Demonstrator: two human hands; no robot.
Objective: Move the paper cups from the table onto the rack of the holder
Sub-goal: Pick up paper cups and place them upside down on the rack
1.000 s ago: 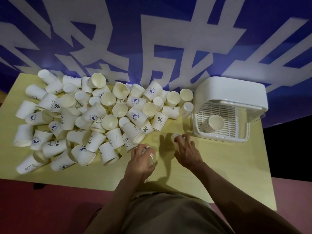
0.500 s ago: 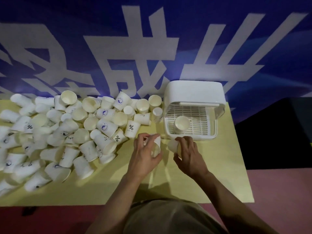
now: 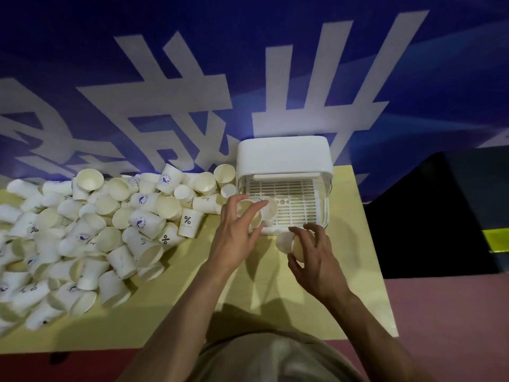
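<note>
A white holder point(image 3: 283, 157) stands at the table's far right, its slotted rack point(image 3: 298, 205) open toward me. My left hand point(image 3: 234, 235) grips a paper cup point(image 3: 254, 217) at the rack's left front corner, touching another cup point(image 3: 271, 206) that lies on the rack. My right hand point(image 3: 316, 255) holds a second paper cup point(image 3: 289, 242) on its side just in front of the rack's front edge. A big heap of white paper cups point(image 3: 91, 232), some printed with logos, covers the left half of the yellow table point(image 3: 358, 271).
A blue banner with large white characters point(image 3: 192, 92) hangs right behind the table and holder. The table's right edge point(image 3: 377, 257) drops to a dark floor area. My torso is at the near edge.
Both hands moved forward and right with their cups, from the table's middle to the holder. The left cup now reaches the rack. My view shifted right.
</note>
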